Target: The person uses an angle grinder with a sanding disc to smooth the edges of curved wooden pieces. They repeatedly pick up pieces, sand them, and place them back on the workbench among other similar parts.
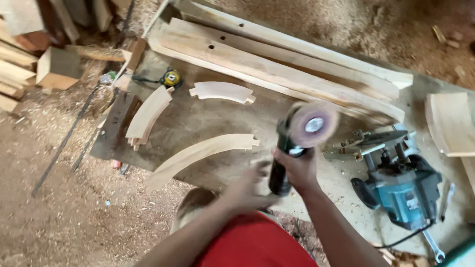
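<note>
Head view: no containers seen. Right hand (298,169) is closed around the body of an angle grinder (292,143), its disc raised above the table (217,116) near the front edge. Left hand (245,190), blurred, sits at the grinder's lower end; its grip cannot be told. A curved wooden piece (198,154) lies just left.

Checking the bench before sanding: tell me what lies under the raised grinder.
Under the grinder, gripped by the right hand, lies bare dusty bench. The blurred left hand and the disc hide the patch directly beneath.
</note>
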